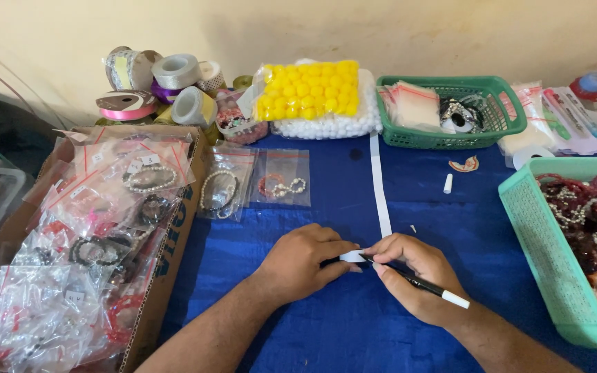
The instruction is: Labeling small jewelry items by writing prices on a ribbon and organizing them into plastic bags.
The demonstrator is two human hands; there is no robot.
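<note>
1. While the blue tabletop (354, 331) carries a cardboard box of bagged bracelets (98, 235) at the left, a white paper strip (379, 186) runs down its middle.
2. Left hand (302, 262), fingers flat and close together, pins the strip's near end.
3. Right hand (416, 276) is closed around a black pen (416, 282), its tip at the strip; pressing the paper firmly should keep the marks clean.

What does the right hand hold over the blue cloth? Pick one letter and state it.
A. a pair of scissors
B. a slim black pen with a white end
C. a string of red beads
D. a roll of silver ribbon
B: the right hand grips a slim black pen with a white end, its tip at the long white paper strip that the left hand pins to the blue cloth.
</note>
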